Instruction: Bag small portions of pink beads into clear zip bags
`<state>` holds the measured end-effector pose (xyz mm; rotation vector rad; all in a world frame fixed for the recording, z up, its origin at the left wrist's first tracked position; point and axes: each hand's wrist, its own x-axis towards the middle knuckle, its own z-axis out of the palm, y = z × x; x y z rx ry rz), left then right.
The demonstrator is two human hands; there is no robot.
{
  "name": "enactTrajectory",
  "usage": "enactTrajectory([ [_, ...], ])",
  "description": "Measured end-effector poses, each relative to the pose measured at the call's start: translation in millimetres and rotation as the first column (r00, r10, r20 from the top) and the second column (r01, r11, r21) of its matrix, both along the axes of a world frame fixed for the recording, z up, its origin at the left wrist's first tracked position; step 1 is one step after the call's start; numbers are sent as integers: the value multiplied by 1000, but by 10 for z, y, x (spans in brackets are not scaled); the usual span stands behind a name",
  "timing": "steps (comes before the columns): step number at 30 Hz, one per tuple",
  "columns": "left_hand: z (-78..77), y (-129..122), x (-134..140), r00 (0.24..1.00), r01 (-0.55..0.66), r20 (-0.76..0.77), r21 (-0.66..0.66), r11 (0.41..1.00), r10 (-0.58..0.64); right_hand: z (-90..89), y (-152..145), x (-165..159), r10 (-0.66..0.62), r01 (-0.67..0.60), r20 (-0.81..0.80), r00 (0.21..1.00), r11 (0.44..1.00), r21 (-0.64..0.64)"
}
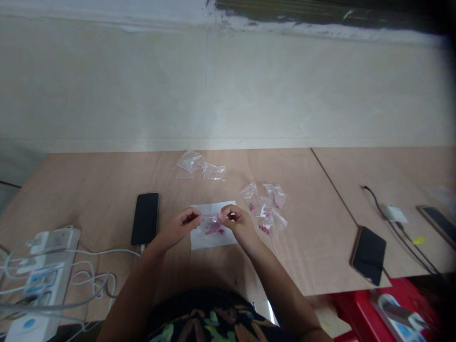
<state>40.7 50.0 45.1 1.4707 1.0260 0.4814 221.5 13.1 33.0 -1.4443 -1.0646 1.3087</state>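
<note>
Clear bag (pixel 213 224), one, between two hands (pixel 180 228)

Your wooden table (pixel 306 247) held a white sheet of paper (pixel 199 240) before you, clear bags (pixel 214 172) beyond it and bags of pinkish-red pieces (pixel 265 208) to its right. To your left lay a black phone (pixel 145 219) and a power strip (pixel 42 282) with white cables (pixel 105 251); to your right, a second phone (pixel 368 256) and a white charger (pixel 396 214).
</note>
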Motion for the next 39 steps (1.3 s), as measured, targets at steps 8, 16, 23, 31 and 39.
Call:
enactTrajectory([
  [8,45,-16,-42,1000,-6,-25,12,1000,6,32,6,-24,44,-54,-149,988,996,-65],
  [16,56,-77,82,991,113,-75,83,990,-107,-84,-1,-76,37,-38,17,999,997,74],
  [23,-34,-29,-8,989,88,-119,7,996,-86,-132,-13,40,-22,24,-160,987,1000,12],
  [31,-155,-66,44,989,48,-144,51,998,-40,-181,-2,16,2,17,-194,981,995,95],
  [39,-230,-60,-92,980,-34,-194,71,997,47,-401,242,994,-447,408,383,808,895,182],
])
